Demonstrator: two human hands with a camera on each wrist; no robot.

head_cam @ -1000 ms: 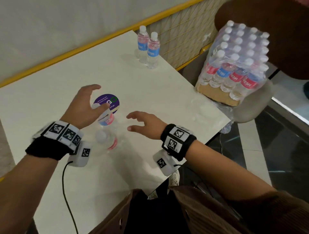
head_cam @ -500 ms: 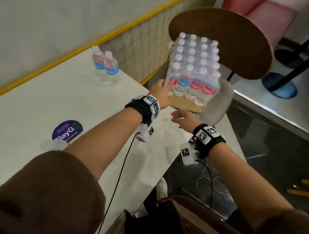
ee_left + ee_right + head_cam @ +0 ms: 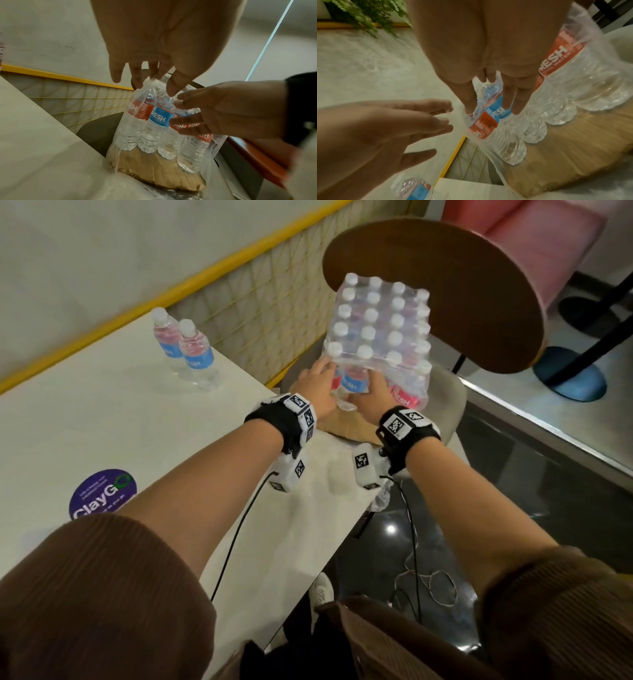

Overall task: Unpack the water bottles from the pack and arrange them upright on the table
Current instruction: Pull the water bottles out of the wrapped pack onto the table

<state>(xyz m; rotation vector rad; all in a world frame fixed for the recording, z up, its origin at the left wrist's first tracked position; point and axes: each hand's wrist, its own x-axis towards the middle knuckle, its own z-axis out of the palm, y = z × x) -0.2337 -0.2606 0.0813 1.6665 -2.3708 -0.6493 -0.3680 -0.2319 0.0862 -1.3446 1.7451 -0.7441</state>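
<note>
A shrink-wrapped pack of water bottles (image 3: 376,326) stands on a cardboard tray (image 3: 154,169) on a chair seat beside the table. My left hand (image 3: 318,386) pinches the clear plastic wrap (image 3: 150,81) at the pack's near left corner. My right hand (image 3: 373,393) is just right of it, thumb and fingers pinching wrap over a blue-label bottle (image 3: 496,106), with red-label bottles (image 3: 556,56) on either side. Two unpacked bottles (image 3: 191,354) stand upright at the table's far edge.
The white table (image 3: 102,422) carries a round purple sticker (image 3: 101,494). A yellow-railed mesh fence (image 3: 260,302) runs behind the table. The chair's brown backrest (image 3: 462,285) rises behind the pack. Cables (image 3: 421,577) hang from my wrists over the dark floor.
Both hands left the table near the purple sticker and reached right to the pack. Half a second ago they were just arriving; now both pinch the wrap on its near face.
</note>
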